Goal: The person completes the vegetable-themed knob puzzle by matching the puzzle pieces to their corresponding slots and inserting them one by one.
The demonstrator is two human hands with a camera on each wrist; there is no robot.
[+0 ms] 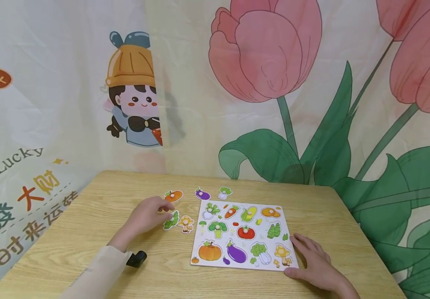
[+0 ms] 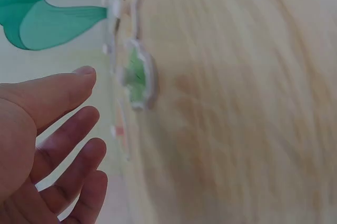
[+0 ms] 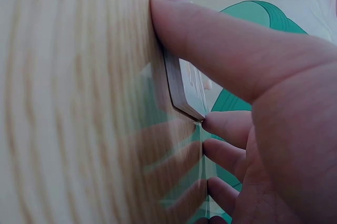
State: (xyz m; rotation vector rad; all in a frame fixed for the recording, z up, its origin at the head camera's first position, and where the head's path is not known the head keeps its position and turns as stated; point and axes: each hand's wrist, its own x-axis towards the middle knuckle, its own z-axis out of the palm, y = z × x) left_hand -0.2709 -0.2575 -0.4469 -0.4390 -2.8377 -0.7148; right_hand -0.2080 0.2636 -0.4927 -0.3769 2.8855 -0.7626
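Pale hangings with big pink tulips and a cartoon figure rise behind the light wooden counter. On it lies a white puzzle board covered with vegetable pictures, small knobs standing on several of them, the tomato and broccoli included.

My left grip is just beside the green pea piece, left of the board. Its thumb and fingers are loosely spread and hold nothing; from the left wrist, a gap shows between them and that piece, which is blurred there. Beside the green piece, on its board side, is the mushroom piece. Farther back lie the pumpkin piece, the eggplant piece and the bok choy piece, the last two just beyond the board's far edge.

My right grip rests at the board's near right corner, thumb and fingers apart, the thumb and index fingertip touching its edges.
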